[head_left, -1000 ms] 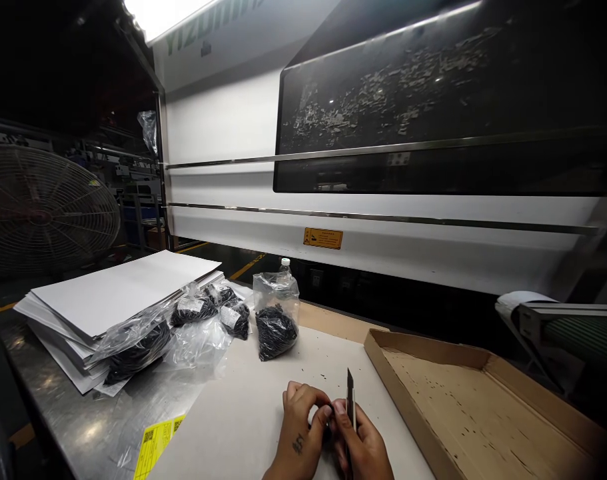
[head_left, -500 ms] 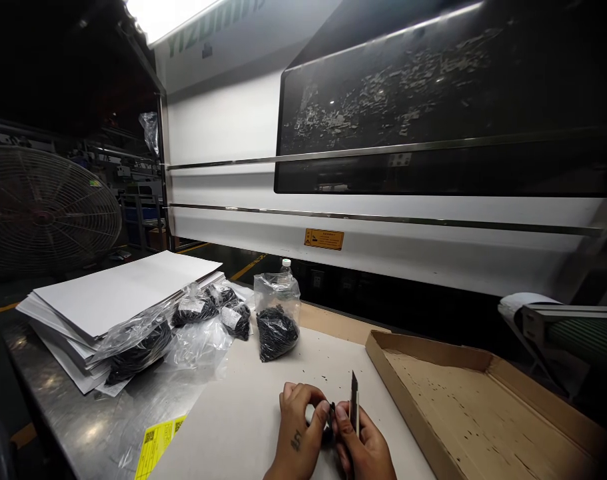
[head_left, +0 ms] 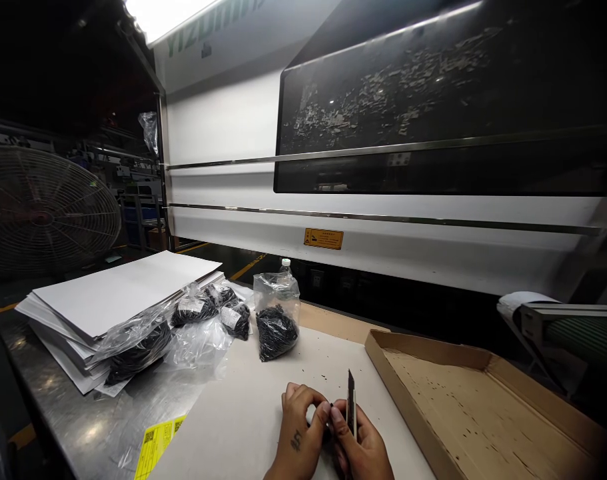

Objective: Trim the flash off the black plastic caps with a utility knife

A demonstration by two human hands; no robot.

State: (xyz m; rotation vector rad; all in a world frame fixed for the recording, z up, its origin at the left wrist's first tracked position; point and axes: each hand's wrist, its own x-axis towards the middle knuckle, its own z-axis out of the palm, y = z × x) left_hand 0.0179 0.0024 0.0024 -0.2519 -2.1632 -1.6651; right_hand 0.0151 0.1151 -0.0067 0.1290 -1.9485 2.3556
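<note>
Gripping knife (head_left: 351,395), right hand (head_left: 362,445) partly covers it; black piece (head_left: 326,436) mostly hidden.

Everything's shot from one head cam, aimed forward and a bit down over the table (head_left: 103,427) up close, near edge cropped off.

In front of me, a big white machine (head_left: 223,127) fills the view like a wall. Its dark window (head_left: 433,100) takes the upper right part, and two metal rails (head_left: 303,213) run across its front. Below the lower rail there is an orange label (head_left: 324,239). At the upper left, a lamp (head_left: 168,15) gives a strong light. At left stands a round fan (head_left: 43,212), and the room behind it is dim. The floor (head_left: 3,290) is dark green with yellow lines (head_left: 0,309). The worktop (head_left: 93,427) is of shiny metal.
</note>
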